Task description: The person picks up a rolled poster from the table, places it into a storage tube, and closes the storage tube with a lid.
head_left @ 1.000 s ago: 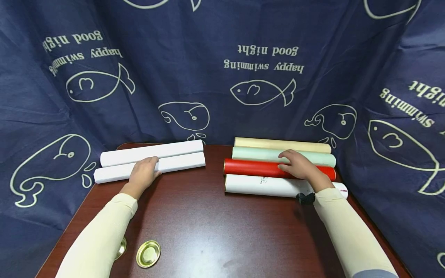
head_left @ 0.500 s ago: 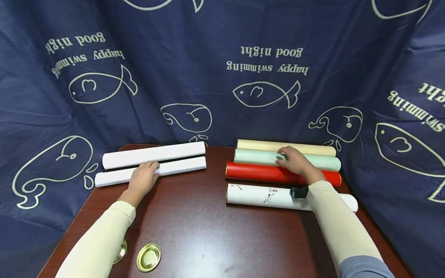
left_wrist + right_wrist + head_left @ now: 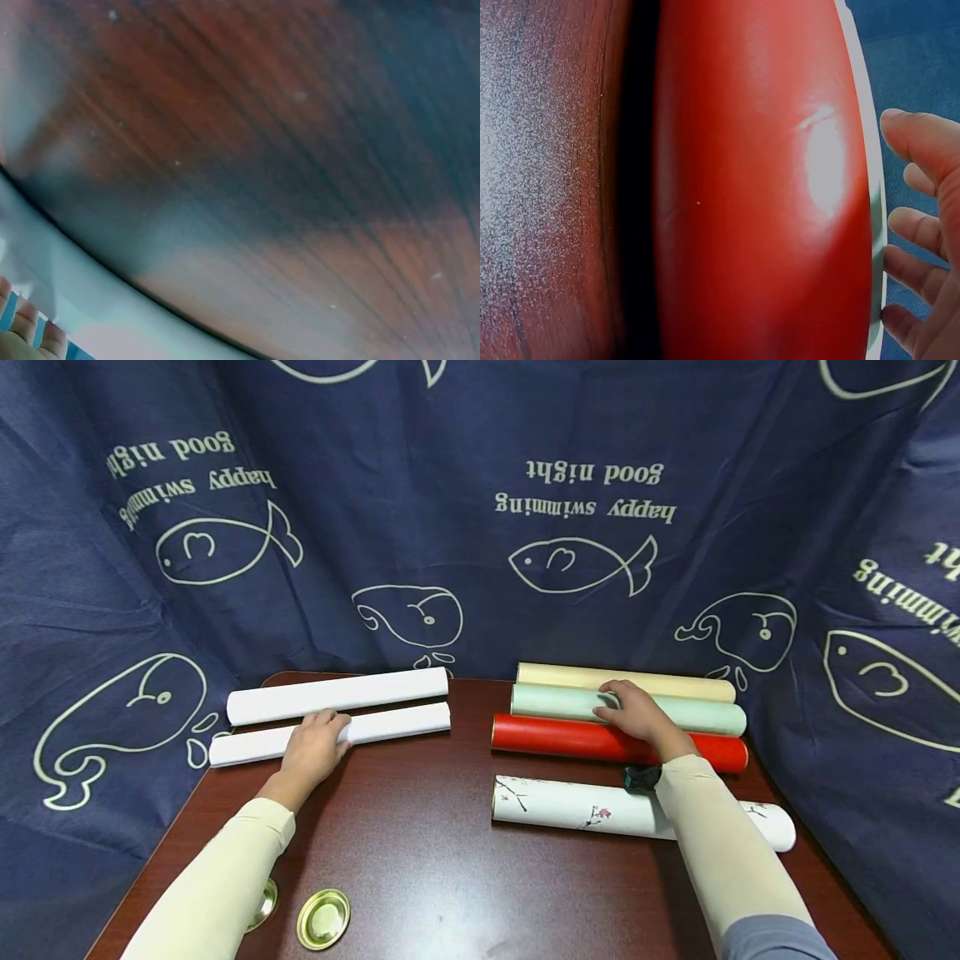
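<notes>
Head view: the left hand [image 3: 313, 747] lies over the near smooth white cylindrical roll [image 3: 397, 723], fingers relaxed on it; how firmly they press cannot be told. The hand covers part of that roll, and the left wrist view gives only fingertips in a corner beyond a pale, cut-off curve. The right hand [image 3: 637, 717] is loosely spread, holding nothing, above the pale mint-green roll [image 3: 551, 700] and the glossy red roll [image 3: 547, 735], hiding part of both; whether its fingertips touch the mint-green one is unclear. In the right wrist view the red roll runs out of frame at both ends, with a thin pale edge beyond it.

The cream sleeve on the right [image 3: 720, 843] crosses the white roll with a blossom-branch print [image 3: 555, 806], and the left sleeve [image 3: 217, 860] partly covers one of two shallow, shiny gold-coloured round dishes [image 3: 323, 919] at the near left.

Six rolls lie here: two white on the left, the far white roll [image 3: 337, 696] apart from the near; four on the right, with a pale yellow roll [image 3: 697, 687] farthest.

Beneath is a dark red-brown wooden tabletop [image 3: 420, 843]; navy cloth [image 3: 412, 485] with pale fish, whales and upside-down lettering hangs around.
</notes>
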Available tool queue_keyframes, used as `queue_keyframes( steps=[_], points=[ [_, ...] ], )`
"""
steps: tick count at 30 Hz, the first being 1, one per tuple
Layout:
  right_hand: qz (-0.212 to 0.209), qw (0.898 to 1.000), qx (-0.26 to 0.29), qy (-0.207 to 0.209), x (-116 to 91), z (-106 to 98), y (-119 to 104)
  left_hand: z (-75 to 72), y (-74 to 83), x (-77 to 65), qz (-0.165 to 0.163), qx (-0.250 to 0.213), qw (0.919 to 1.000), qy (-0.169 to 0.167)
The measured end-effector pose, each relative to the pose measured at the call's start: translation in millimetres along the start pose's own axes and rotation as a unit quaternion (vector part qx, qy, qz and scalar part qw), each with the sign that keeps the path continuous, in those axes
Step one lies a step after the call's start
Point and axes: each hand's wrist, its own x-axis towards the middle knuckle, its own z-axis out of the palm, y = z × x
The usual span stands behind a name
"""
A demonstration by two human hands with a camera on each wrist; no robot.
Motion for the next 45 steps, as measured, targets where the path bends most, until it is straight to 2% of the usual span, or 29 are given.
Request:
queue_keyframes(
  steps=[6, 11, 14, 21, 28, 34, 38, 45],
  points=[
    [0.010, 1.000, -0.008, -0.017, 5.1, -1.5, -2.9, -1.0, 0.0, 0.2, -0.006, -0.014, 0.9998, -0.013],
    [-0.002, 0.999, -0.038, -0.025, 10.7, -1.7, -4.7, 4.8, -1.4, -2.1, -0.013, -0.026, 0.9995, -0.016],
    [-0.007, 0.998, -0.046, -0.035, 11.6, -2.0, -6.7, 7.8, -2.7, -3.7, -0.007, -0.028, 0.9995, -0.015],
    [0.007, 0.993, -0.083, -0.083, 0.9, 3.0, -10.0, 12.6, -6.4, -11.1, 0.048, -0.022, 0.9986, 0.004],
    [-0.008, 0.988, -0.107, -0.111, 7.0, 3.8, -12.3, -1.4, -3.2, -18.0, 0.072, -0.056, 0.9957, -0.014],
    [-0.016, 0.982, -0.129, -0.135, 9.7, 5.0, -14.2, -15.1, -1.1, -19.9, 0.113, -0.073, 0.9904, 0.032],
    [-0.018, 0.982, -0.143, -0.124, 11.5, 3.9, -13.5, -24.6, -0.6, -21.7, 0.129, -0.071, 0.9876, 0.053],
    [-0.048, 0.991, -0.120, -0.042, 17.3, -7.8, -16.1, -42.0, 2.9, -22.8, 0.129, -0.089, 0.9850, 0.072]
  ],
)
